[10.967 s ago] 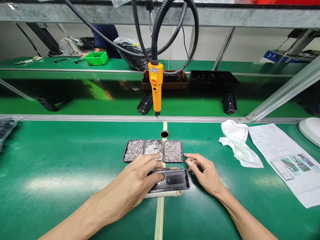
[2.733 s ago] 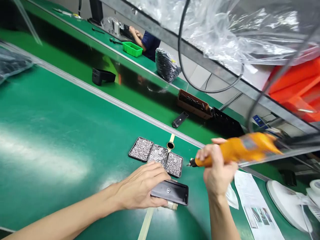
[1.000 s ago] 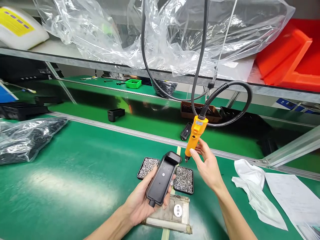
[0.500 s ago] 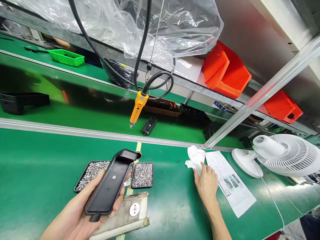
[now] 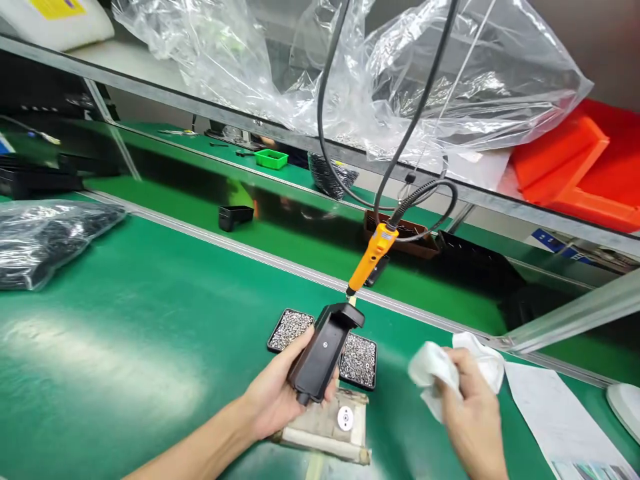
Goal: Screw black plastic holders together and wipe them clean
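Observation:
My left hand (image 5: pixel 280 393) is wrapped round a long black plastic housing (image 5: pixel 320 357), hollow side up, with a raised hood at its far end. Crumpled white cloth or tissue (image 5: pixel 434 373) is pinched in my right hand (image 5: pixel 470 407), a bit blurred. Another white crumpled piece (image 5: pixel 483 357) lies just behind that hand. Below the housing rests a worn, tape-edged pad (image 5: pixel 320 437) bearing a white disc (image 5: pixel 345 419). Two black trays of small metal parts, one left (image 5: pixel 291 330) and one right (image 5: pixel 359 360), flank the housing.
An orange electric screwdriver (image 5: pixel 373 259) hangs by its cable just beyond the housing. A printed sheet (image 5: pixel 565 413) lies at right, near a white fan base (image 5: pixel 625 407). Bagged black parts (image 5: pixel 55 237) sit at far left. A metal shelf with clear plastic (image 5: pixel 475 73) and red bins (image 5: pixel 585 167) overhangs.
My right hand has picked up white cloth or tissue and brought it left, toward the housing. The view has swung left. My left hand still holds the housing.

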{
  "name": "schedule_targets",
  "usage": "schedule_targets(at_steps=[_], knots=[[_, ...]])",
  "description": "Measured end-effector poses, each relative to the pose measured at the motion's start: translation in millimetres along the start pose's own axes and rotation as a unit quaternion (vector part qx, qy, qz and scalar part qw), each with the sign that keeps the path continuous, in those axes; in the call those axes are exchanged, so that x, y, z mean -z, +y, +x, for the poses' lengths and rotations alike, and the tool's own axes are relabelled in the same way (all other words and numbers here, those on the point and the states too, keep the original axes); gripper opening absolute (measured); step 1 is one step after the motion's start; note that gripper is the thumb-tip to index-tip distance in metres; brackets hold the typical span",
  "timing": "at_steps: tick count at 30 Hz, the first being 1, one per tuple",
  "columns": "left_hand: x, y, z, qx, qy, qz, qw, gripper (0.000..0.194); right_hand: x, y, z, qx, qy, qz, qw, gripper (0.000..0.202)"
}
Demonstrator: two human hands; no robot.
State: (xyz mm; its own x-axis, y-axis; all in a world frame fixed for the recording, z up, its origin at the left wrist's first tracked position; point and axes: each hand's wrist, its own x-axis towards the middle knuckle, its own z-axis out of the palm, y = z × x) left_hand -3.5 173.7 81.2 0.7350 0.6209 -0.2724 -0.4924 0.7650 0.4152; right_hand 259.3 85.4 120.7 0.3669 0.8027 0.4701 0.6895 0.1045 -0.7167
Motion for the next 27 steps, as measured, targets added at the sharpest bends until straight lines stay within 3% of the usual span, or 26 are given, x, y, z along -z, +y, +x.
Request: schedule_targets(at_steps=[2, 4, 6, 12, 16, 20, 24, 27], knots=[[0.3, -2, 0, -0.012, -0.002, 0.016, 1.0, 0.053, -32, -37, -1, 0.105, -0.048, 0.011, 0.993, 0.003], [1.3, -4, -1, -0.014, 0.002, 0.021, 1.0, 0.051, -61, -60, -4, 0.247, -0.029, -0.03, 0.968, 0.012], [2.1, -5, -1, -0.012, 0.013, 0.002, 1.0, 0.048, -83, -71, -10, 0.313, -0.011, -0.09, 0.946, 0.019], [-2.6, -2, -3, -0.008, 0.064, -0.052, 0.997, 0.045, -109, -68, -26, 0.335, 0.021, -0.17, 0.927, 0.016], [-6.1, -2, -4, -0.041, 0.064, -0.055, 0.996, 0.041, -112, -65, -28, 0.329, 0.014, -0.193, 0.924, 0.019], [-5.7, -2, -5, -0.026, 0.069, -0.043, 0.996, 0.046, -114, -67, -32, 0.343, 0.02, -0.143, 0.928, 0.014], [-4.9, -3, -5, -0.047, 0.069, -0.029, 0.996, 0.043, -111, -71, -33, 0.333, 0.016, -0.187, 0.924, 0.014], [-4.1, -5, -5, -0.045, 0.073, -0.017, 0.996, 0.043, -110, -73, -33, 0.349, 0.022, -0.163, 0.923, 0.011]])
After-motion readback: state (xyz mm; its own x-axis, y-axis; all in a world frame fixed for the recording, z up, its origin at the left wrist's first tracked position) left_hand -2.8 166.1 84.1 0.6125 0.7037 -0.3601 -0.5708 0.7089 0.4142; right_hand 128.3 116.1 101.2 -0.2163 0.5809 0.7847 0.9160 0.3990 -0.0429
